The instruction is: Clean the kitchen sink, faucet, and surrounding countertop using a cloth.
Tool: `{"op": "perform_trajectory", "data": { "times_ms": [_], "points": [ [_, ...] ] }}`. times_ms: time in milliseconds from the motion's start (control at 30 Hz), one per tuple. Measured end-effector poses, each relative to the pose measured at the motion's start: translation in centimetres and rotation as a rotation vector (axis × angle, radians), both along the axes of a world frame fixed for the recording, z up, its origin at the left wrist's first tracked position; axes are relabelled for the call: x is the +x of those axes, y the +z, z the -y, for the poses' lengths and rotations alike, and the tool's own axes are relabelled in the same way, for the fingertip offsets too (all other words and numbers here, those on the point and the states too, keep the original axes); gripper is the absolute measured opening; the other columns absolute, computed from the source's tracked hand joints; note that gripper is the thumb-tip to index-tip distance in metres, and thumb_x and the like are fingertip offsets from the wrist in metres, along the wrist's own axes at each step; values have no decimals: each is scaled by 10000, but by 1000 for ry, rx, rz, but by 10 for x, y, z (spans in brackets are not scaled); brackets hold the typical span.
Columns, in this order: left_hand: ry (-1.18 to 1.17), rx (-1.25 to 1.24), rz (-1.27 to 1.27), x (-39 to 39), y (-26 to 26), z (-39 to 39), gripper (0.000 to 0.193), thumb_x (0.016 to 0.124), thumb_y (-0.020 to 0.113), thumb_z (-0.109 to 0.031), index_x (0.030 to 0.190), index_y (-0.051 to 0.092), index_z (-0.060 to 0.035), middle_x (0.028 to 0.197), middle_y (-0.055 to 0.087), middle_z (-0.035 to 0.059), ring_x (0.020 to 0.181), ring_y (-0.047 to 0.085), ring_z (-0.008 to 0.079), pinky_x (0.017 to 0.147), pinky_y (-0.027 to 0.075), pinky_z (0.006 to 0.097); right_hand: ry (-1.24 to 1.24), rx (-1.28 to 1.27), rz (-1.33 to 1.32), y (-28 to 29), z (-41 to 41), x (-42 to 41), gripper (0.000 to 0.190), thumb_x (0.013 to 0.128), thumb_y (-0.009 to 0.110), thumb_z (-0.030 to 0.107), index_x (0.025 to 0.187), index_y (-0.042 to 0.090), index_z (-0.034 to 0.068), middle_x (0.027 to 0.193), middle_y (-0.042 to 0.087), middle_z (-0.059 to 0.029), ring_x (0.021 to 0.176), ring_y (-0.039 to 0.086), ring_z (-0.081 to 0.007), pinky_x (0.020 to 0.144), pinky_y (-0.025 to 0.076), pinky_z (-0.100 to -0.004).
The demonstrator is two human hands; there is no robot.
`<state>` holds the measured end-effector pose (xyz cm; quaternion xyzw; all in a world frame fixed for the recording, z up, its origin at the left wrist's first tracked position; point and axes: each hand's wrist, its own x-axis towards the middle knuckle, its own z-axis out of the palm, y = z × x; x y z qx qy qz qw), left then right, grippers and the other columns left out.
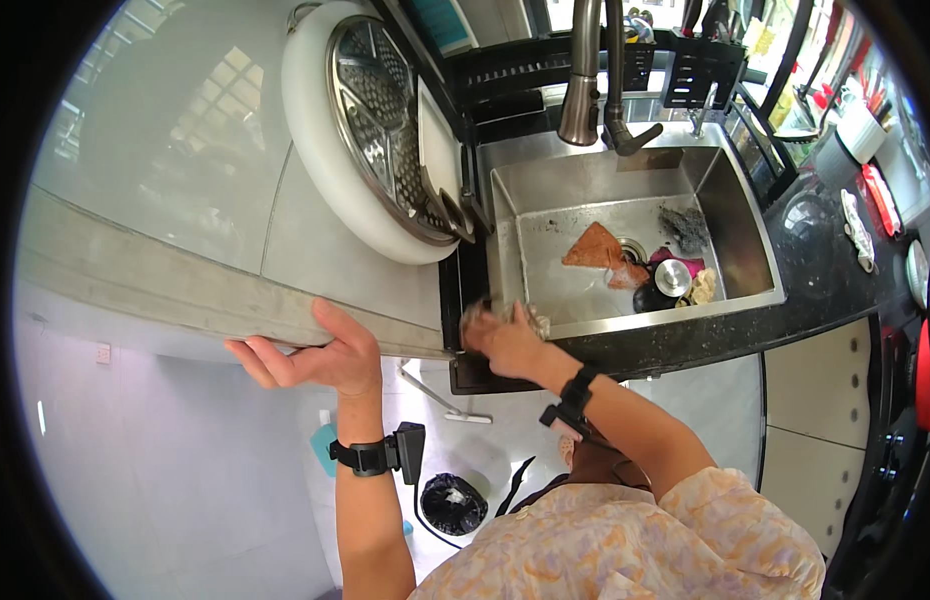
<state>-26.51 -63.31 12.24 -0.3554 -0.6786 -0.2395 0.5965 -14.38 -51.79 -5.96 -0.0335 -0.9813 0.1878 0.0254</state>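
Note:
My left hand [318, 352] rests on the edge of a pale wall ledge [209, 307], thumb on top and fingers at its side, holding nothing loose. At the front left corner of the stainless steel sink [622, 327], my right hand [510, 341] is blurred, with a crumpled light cloth [538, 321] at its fingers, partly hidden by them. In the basin lie an orange-brown cloth [594, 247], a dark red cloth [684, 262], a dark grey scouring pad [686, 229], a crumpled yellowish piece [703, 286] and a dark object with a round metal top [672, 278].
A pull-down faucet [581, 112] hangs over the sink's back. Left of the basin, a large white round object with a perforated metal disc [375, 112] leans upright by a white board [438, 142]. Black countertop [817, 270] borders the sink. A lined bin [454, 504] stands on the floor.

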Motion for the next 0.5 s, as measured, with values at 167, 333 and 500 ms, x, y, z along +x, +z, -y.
{"op": "perform_trajectory", "data": {
  "times_ms": [167,333,500],
  "points": [
    [-39,-7,-13,0,5,-2,676,864,562,-151,1331,123,62,1360,98,273,1287,164,396,1023,281,501,-176,-48,-167,-11,-30,-41,583,732,564,85,1296,418,62,1340,392,-73,1295,311,-232,1000,260,-608],
    [-21,-11,-37,-6,-1,-3,685,866,567,-173,1327,126,75,1354,109,274,1275,177,392,1017,292,491,-162,14,-171,-20,-9,-30,574,719,586,122,1264,444,9,1316,396,-132,1274,323,-281,1021,259,-548],
    [-69,30,-45,-7,1,-2,680,870,574,-203,1322,156,84,1355,117,285,1247,216,379,1014,308,469,-97,151,-282,-16,62,19,409,743,539,131,1126,544,-14,1162,499,-143,1173,424,-284,988,331,-423]
  ]
}}
